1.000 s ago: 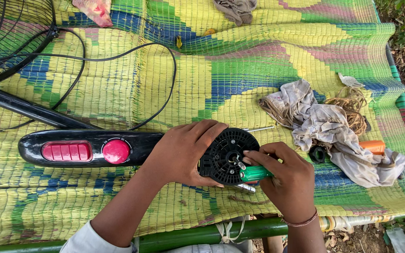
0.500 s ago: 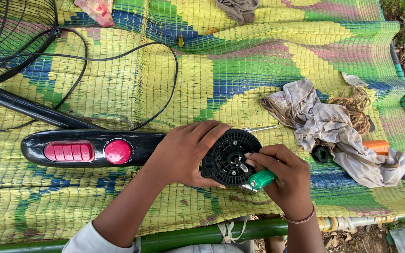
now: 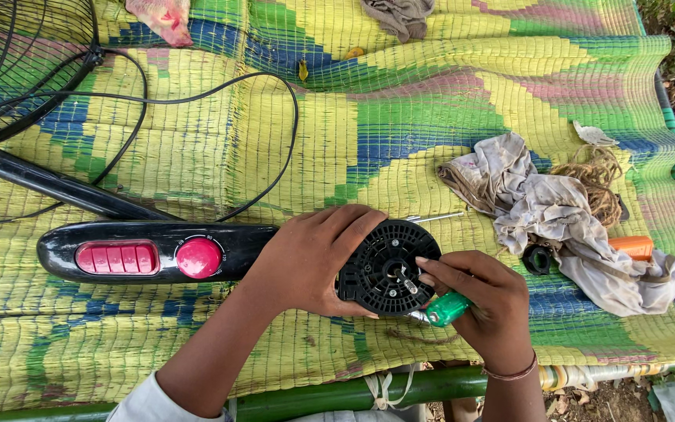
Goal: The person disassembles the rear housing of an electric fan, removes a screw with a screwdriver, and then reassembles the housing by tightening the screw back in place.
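Fingers of the left hand [image 3: 314, 262] clasp the glossy black fan body [image 3: 158, 252] beside its ribbed round motor housing [image 3: 388, 267]; the right hand [image 3: 482, 309] pinches a green-handled screwdriver [image 3: 447, 308].

Glossy black fan body [image 3: 158, 250], and there's a row of pink-red buttons [image 3: 117, 259] with a round pink-red knob [image 3: 198, 258] beside it. Black round motor housing [image 3: 388, 267], ribbed all over. Green-handled screwdriver [image 3: 447, 309]. Underneath, a woven mat [image 3: 337, 141] in yellow, green and blue zigzag bands with pink patches. Grubby white rag [image 3: 556, 219], orange handle [image 3: 631, 247], black cable [image 3: 197, 86], green frame bar [image 3: 337, 398].
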